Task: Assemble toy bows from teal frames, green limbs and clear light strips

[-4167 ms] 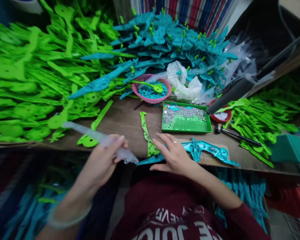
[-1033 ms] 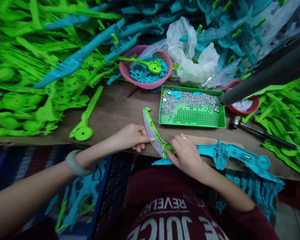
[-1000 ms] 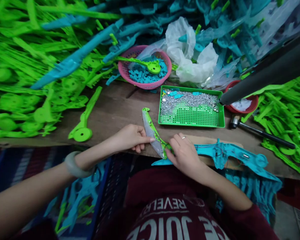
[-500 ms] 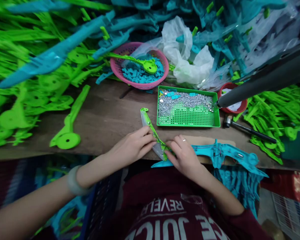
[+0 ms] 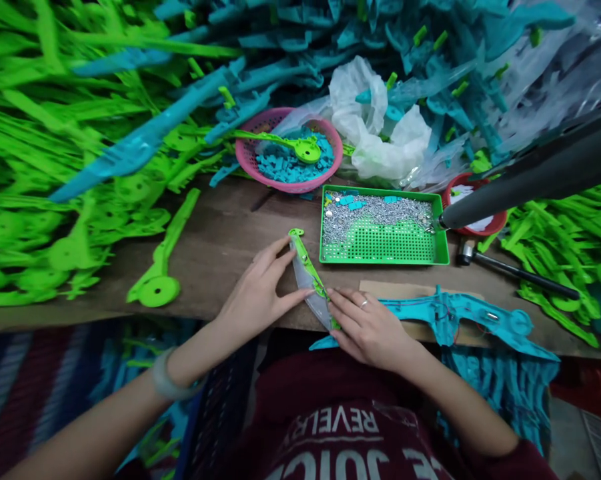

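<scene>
Pressing flat, left hand (image 5: 257, 293), right hand (image 5: 369, 327), on green strip (image 5: 307, 267)

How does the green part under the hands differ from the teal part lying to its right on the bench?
The green part is slim, runs away from the body, and pairs with a clear piece; both hands, left hand and right hand, press it. The teal part is longer, broader, lies crosswise on cardboard, untouched, showing wires inside. Both are curved plastic mouldings on the wooden bench.

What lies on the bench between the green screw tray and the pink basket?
In the head view, only a narrow strip of bare wooden bench separates the green tray from the pink basket; nothing lies on it.
</scene>
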Available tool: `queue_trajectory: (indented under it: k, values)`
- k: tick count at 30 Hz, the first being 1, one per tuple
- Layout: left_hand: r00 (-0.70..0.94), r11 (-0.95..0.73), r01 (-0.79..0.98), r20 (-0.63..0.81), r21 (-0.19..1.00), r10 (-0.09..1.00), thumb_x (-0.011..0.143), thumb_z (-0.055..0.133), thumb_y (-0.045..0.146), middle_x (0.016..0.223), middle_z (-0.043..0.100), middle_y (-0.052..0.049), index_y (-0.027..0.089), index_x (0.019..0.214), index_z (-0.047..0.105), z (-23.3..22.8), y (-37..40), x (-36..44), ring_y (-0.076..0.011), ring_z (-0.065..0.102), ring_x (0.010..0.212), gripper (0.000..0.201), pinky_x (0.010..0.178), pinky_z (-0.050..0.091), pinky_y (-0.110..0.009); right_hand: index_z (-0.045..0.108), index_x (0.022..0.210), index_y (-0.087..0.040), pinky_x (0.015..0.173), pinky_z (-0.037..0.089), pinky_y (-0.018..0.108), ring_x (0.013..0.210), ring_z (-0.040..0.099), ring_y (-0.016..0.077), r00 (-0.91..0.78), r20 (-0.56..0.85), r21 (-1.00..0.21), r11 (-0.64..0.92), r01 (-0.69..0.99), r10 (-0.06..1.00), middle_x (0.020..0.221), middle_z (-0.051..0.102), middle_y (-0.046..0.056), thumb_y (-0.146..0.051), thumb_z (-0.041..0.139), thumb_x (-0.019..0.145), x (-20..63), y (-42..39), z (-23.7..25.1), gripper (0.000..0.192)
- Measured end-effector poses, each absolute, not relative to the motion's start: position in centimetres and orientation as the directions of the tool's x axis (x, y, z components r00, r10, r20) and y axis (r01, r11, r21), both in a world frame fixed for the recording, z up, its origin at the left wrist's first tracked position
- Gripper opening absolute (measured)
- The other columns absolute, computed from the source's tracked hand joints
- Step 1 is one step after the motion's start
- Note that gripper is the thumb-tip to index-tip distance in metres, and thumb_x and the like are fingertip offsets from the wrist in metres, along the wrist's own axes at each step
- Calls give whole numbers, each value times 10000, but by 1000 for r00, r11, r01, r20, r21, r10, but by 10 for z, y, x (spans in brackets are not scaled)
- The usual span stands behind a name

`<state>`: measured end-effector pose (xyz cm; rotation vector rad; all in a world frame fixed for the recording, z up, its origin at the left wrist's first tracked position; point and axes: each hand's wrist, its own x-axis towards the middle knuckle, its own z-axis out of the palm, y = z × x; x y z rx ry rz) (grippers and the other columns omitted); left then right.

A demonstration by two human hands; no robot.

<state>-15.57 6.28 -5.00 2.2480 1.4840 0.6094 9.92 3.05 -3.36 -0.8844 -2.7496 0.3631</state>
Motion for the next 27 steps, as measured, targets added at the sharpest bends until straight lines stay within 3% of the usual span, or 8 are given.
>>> queue_trajectory:
  k: [5, 9, 12, 19, 21, 22, 24, 27]
  values:
    - [460, -447, 811, 61, 377, 886, 940, 554, 604, 1504, 519, -210, 134, 1317, 593, -33, 75, -159, -367, 470, 1412, 604, 1156, 401, -525, 673, 1206, -68, 901, 554, 422, 1148, 620, 284, -799, 170, -311, 801, 512, 577, 1350, 672, 171, -342, 449, 1035, 102, 36, -34, 393]
    - [520, -486, 831, -67, 271, 852, 901, 629, 592, 1409, 596, -231, 108, 1215, 663, -12, 93, -152, -386, 519, 1359, 578, 1117, 415, -521, 583, 1361, -78, 889, 542, 435, 1114, 620, 281, -811, 177, -314, 813, 491, 558, 1388, 647, 172, -346, 467, 1026, 103, 37, -35, 444]
    - [547, -512, 825, -112, 240, 830, 860, 709, 546, 1287, 661, -254, 82, 1103, 700, -4, 98, -143, -401, 582, 1273, 524, 1073, 446, -528, 535, 1425, -88, 875, 539, 446, 1154, 609, 300, -833, 175, -222, 846, 485, 524, 1473, 579, 179, -290, 459, 1011, 99, 34, -36, 467]
    - [480, -482, 861, 54, 161, 876, 880, 723, 437, 1315, 693, -136, 179, 1088, 722, 20, 86, -160, -281, 634, 1242, 332, 1041, 514, -407, 634, 1340, -149, 873, 566, 407, 1128, 661, 276, -812, 359, -53, 878, 475, 461, 1410, 651, 104, -267, 449, 987, 90, 32, -40, 415]
    - [347, -371, 911, 154, 178, 925, 966, 598, 413, 1319, 694, -90, 218, 1145, 706, 44, 105, -187, -239, 630, 1242, 286, 1055, 503, -377, 648, 1325, -186, 847, 577, 375, 1079, 686, 252, -793, 419, -26, 879, 476, 442, 1391, 669, 75, -299, 457, 987, 85, 35, -50, 405]
    - [169, -219, 943, 208, 249, 963, 988, 553, 410, 1284, 710, -56, 246, 1135, 709, 59, 121, -205, -217, 636, 1223, 270, 1067, 490, -354, 662, 1302, -196, 822, 584, 363, 1051, 697, 245, -778, 458, -14, 879, 477, 430, 1364, 687, 68, -321, 454, 988, 81, 37, -57, 397]
    - [-102, 15, 959, 295, 283, 950, 1060, 358, 376, 1271, 697, -100, 200, 1176, 682, 90, 164, -246, -244, 627, 1215, 387, 1075, 476, -414, 703, 1223, -215, 726, 590, 337, 962, 719, 234, -735, 561, 20, 882, 472, 380, 1259, 747, 61, -366, 449, 986, 71, 40, -74, 378]
    - [-360, 254, 908, 309, 335, 880, 1045, 445, 350, 1315, 639, -145, 144, 1268, 616, 117, 233, -306, -301, 606, 1222, 348, 1058, 476, -538, 726, 1191, -320, 588, 569, 297, 877, 742, 227, -701, 631, 101, 861, 499, 332, 1125, 797, 12, -352, 538, 940, 56, 45, -95, 315]
